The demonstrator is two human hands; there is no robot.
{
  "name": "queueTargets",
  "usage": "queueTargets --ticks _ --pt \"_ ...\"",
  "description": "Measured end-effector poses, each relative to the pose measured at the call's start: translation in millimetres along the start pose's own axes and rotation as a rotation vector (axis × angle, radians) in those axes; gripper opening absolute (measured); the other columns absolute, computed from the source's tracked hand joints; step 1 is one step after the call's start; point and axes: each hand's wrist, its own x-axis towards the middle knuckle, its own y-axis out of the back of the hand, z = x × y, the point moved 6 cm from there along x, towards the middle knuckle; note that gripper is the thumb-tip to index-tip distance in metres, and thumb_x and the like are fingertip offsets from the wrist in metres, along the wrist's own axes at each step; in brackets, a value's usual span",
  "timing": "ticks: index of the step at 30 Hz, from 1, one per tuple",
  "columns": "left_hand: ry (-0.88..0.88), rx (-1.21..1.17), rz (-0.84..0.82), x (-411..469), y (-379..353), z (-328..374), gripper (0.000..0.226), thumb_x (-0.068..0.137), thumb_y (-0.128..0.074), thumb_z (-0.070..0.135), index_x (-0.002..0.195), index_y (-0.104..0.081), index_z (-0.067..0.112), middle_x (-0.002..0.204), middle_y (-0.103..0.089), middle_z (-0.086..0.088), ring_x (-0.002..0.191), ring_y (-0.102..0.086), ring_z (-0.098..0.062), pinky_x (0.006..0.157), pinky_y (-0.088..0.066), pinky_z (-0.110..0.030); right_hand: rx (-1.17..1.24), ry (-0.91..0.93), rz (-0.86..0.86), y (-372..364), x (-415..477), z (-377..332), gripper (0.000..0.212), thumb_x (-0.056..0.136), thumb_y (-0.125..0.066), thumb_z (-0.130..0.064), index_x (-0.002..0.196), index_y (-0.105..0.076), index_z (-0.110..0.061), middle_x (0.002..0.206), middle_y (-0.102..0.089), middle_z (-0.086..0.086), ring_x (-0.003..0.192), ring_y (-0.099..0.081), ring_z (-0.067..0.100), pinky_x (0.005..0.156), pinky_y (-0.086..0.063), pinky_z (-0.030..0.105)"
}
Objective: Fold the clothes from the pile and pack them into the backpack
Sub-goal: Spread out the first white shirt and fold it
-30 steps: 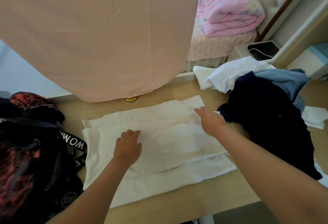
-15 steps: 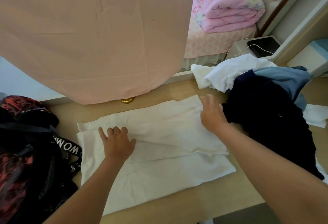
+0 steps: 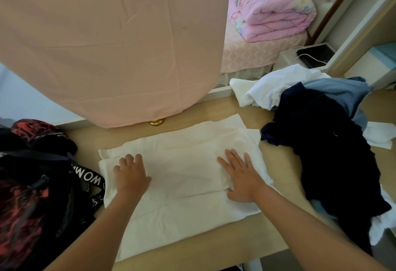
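Note:
A white garment [image 3: 182, 176] lies spread in flat folded layers across the middle of the wooden table [image 3: 214, 251]. My left hand [image 3: 130, 175] rests on its left part, fingers slightly bent and pointing away from me. Flat on the garment's right end lies my right hand [image 3: 243, 177], fingers straight. At the left edge of the table sits a black and red backpack [image 3: 32, 185] with a lettered strap. The pile of clothes [image 3: 325, 142], dark navy, blue and white, covers the right side of the table.
A large pink sheet [image 3: 111, 41] hangs over the far edge of the table, with a gold round object [image 3: 156, 122] under its hem. Behind are a bed with a folded pink quilt [image 3: 272, 7] and a bedside stand [image 3: 308, 56] with a dark device.
My right hand has slid from the garment's far right corner toward me and now lies flat near its right end. My left hand has stayed on the left part.

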Motion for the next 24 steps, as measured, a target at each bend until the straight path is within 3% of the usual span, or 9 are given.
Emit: queueTargets --ticks 2,4,7,10,12,14,18,21,24 --pt "-0.263 -0.133 0.118 -7.7 0.9 31.4 0.056 0.085 -0.066 0.027 0.136 -0.046 0.023 0.139 -0.045 -0.005 0.125 -0.043 -0.026 0.1 -0.042 -0.038 -0.017 -0.044 0.019 -0.4 -5.5 2.4 0.104 0.082 -0.053 -0.039 0.152 0.024 -0.034 0.157 0.037 0.004 0.142 0.039 0.022 0.117 0.018 0.056" --pt "-0.477 -0.214 0.133 -15.9 3.2 73.7 0.05 0.087 -0.058 0.014 0.135 -0.051 0.026 0.137 -0.049 -0.002 0.122 -0.046 -0.024 0.099 -0.042 -0.038 -0.027 -0.108 0.037 -0.7 -12.7 5.8 0.102 0.084 -0.053 -0.03 0.153 0.022 -0.032 0.157 0.038 0.007 0.142 0.039 0.023 0.116 0.018 0.058" --pt "-0.5 -0.136 0.06 -15.7 12.0 131.2 0.041 0.093 -0.043 0.014 0.13 -0.055 0.027 0.126 -0.054 0.001 0.112 -0.049 -0.021 0.094 -0.038 -0.035 0.198 -0.136 -0.017 -4.8 -24.1 14.7 0.089 0.087 -0.051 -0.03 0.158 0.003 -0.031 0.16 0.029 -0.001 0.146 0.031 0.016 0.119 0.017 0.048" --pt "-0.543 -0.272 0.089 -7.0 39.3 191.8 0.033 0.097 -0.043 0.019 0.125 -0.058 0.025 0.122 -0.056 0.001 0.11 -0.051 -0.021 0.091 -0.04 -0.034 0.451 -0.217 0.276 13.9 -34.4 35.0 0.053 0.091 -0.053 -0.024 0.143 -0.045 -0.027 0.162 -0.019 -0.002 0.15 -0.013 0.017 0.122 -0.016 0.041" --pt "-0.618 -0.366 0.117 0.5 60.6 237.7 0.032 0.098 -0.044 0.021 0.127 -0.057 0.024 0.123 -0.057 0.001 0.111 -0.051 -0.023 0.09 -0.042 -0.035 0.416 -0.387 0.517 27.1 -41.9 55.1 0.04 0.089 -0.054 -0.018 0.128 -0.056 -0.022 0.138 -0.047 0.002 0.127 -0.045 0.025 0.104 -0.04 0.038" --pt "-0.68 -0.399 0.116 8.0 74.3 281.4 0.035 0.1 -0.043 0.02 0.132 -0.054 0.022 0.126 -0.056 -0.001 0.115 -0.05 -0.025 0.091 -0.043 -0.038 0.452 -0.576 0.563 30.0 -45.8 73.2 0.035 0.09 -0.053 -0.021 0.125 -0.056 -0.019 0.119 -0.053 0.003 0.106 -0.055 0.025 0.087 -0.047 0.036" --pt "-0.735 -0.279 -0.028 27.0 71.1 345.0 0.038 0.103 -0.039 0.029 0.138 -0.048 0.016 0.131 -0.055 -0.008 0.119 -0.048 -0.029 0.095 -0.042 -0.041 0.571 -0.689 0.327 10.3 -41.0 93.5 0.041 0.094 -0.052 -0.043 0.13 -0.05 -0.023 0.124 -0.055 -0.003 0.105 -0.059 0.02 0.086 -0.05 0.038" --pt "-0.683 -0.112 -0.065 41.4 63.6 365.4 0.043 0.1 -0.037 0.048 0.121 -0.06 0.019 0.115 -0.061 -0.007 0.111 -0.051 -0.028 0.092 -0.035 -0.04 0.598 -0.682 0.321 4.8 -41.4 99.6 0.047 0.09 -0.056 -0.051 0.128 -0.045 -0.026 0.112 -0.063 -0.005 0.095 -0.063 0.02 0.077 -0.053 0.038" --pt "-0.607 -0.195 0.013 50.5 74.1 370.2 0.041 0.097 -0.04 0.052 0.098 -0.071 0.025 0.092 -0.067 0.0 0.096 -0.056 -0.023 0.09 -0.032 -0.037 0.651 -0.649 0.291 2.0 -39.0 101.6 0.059 0.09 -0.058 -0.053 0.138 -0.036 -0.027 0.109 -0.067 -0.004 0.094 -0.065 0.022 0.069 -0.049 0.034"
